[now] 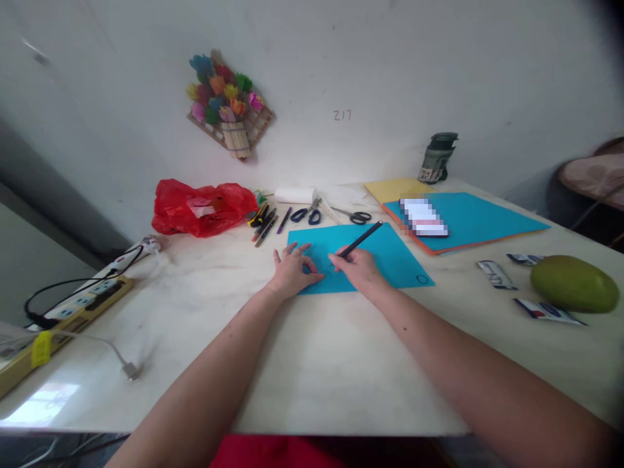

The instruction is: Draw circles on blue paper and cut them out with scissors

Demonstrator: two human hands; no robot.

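A sheet of blue paper (394, 260) lies flat on the table in front of me. My right hand (358, 265) is closed around a slim black pencil (361, 239), its point down at the paper near the left hand. Spread over the sheet's left part, my left hand (294, 272) rests with its fingers apart and holds nothing. A small dark circle (422, 279) is drawn in the sheet's near right corner. Faint marks show between my hands, too weak to make out.
Behind the sheet lie two pairs of scissors (358, 218), several pens (266, 229) and a red plastic bag (205, 211). To the right are stacked coloured papers (492, 218) with a phone (424, 218), a green mango (574, 283) and small packets (496, 275). Power strips (92, 302) line the left edge.
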